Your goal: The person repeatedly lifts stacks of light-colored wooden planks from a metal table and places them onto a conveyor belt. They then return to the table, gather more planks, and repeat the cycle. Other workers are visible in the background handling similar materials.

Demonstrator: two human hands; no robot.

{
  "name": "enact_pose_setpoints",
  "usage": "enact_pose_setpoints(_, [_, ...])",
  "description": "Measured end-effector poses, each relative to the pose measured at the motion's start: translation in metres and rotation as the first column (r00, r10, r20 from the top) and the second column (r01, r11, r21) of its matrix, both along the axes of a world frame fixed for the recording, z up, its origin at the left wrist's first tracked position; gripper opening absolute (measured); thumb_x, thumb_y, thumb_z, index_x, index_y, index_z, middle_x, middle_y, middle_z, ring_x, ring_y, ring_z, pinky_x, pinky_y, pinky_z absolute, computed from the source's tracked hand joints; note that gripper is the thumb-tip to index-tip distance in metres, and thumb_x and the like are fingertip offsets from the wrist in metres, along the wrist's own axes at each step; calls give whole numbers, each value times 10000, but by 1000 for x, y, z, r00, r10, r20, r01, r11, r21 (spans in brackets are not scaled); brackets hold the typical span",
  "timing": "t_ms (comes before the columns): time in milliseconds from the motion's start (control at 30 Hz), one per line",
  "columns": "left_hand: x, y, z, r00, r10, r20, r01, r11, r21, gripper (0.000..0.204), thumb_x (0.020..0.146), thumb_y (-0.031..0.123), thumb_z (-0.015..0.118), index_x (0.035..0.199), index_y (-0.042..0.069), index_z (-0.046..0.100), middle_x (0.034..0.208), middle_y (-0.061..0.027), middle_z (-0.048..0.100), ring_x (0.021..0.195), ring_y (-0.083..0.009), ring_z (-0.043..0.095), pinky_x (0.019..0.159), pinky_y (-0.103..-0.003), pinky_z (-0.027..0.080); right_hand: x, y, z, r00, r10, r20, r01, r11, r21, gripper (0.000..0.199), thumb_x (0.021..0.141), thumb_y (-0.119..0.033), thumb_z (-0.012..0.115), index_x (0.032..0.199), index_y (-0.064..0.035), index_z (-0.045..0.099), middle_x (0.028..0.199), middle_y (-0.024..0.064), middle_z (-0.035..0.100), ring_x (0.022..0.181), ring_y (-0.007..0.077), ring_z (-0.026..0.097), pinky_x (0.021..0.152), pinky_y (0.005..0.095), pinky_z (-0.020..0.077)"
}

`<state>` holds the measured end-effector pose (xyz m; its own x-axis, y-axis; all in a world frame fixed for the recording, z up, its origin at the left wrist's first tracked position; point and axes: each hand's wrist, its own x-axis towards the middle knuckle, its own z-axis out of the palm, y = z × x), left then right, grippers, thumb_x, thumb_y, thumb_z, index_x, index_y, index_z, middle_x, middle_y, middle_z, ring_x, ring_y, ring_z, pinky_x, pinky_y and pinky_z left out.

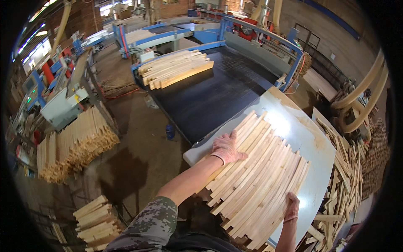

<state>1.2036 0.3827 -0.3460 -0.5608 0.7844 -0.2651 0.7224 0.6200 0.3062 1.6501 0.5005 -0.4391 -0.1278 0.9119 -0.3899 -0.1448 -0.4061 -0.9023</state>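
A row of pale wooden strips [260, 176] lies side by side on a smooth grey sheet-topped table [310, 138], their ends uneven. At the row's left edge is my left hand [226, 149] in a pinkish knit glove, its thumb over the top and its fingers along the outer strip. My right hand [291, 206], gloved the same way, grips the opposite edge near the close end. Between them the two hands hold the row from both sides; the right fingertips are partly hidden.
Beyond the table runs a black conveyor belt [201, 101] in a blue frame, carrying another batch of strips [174, 69]. Stacked strips [77, 145] stand at left, with a smaller stack [97, 222] at lower left. Scrap wood [342, 189] is heaped at right.
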Motion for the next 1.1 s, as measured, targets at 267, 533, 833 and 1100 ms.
enact_pose_setpoints(267, [-146,59,4,999,-40,-8,40,999,-12,1313,747,851,741,1704,99,247,1515,-198,532,1373,-325,551,1096,-462,449,-152,39,-2,988,-111,-107,110,994,-19,281,853,-89,753,1106,-28,646,974,85,731,876,274,717,835,400,622])
enact_pose_setpoints(533, [-329,101,-46,982,-100,-160,106,994,27,1274,869,896,529,1733,59,108,1789,-283,53,1661,-454,30,1323,-579,-16,-330,85,-11,986,35,-163,-42,998,-38,285,902,-100,693,1169,-26,629,1040,89,708,928,234,686,856,396,588])
enact_pose_setpoints(833, [-500,111,-40,934,-115,-339,112,993,-30,1155,918,818,525,1728,68,187,1775,-246,205,1642,-444,158,1322,-589,35,-533,78,34,987,-5,-159,-7,997,-72,391,930,-62,687,1302,-19,572,1142,130,720,1035,261,708,893,426,606])
enact_pose_setpoints(1100, [-544,109,-44,938,-122,-325,124,992,-15,1118,945,840,468,1732,106,163,1784,-208,162,1651,-399,121,1324,-589,56,-574,62,41,990,51,-135,-68,990,-125,543,970,-167,740,1454,-41,527,1195,129,711,1082,258,710,895,463,635])
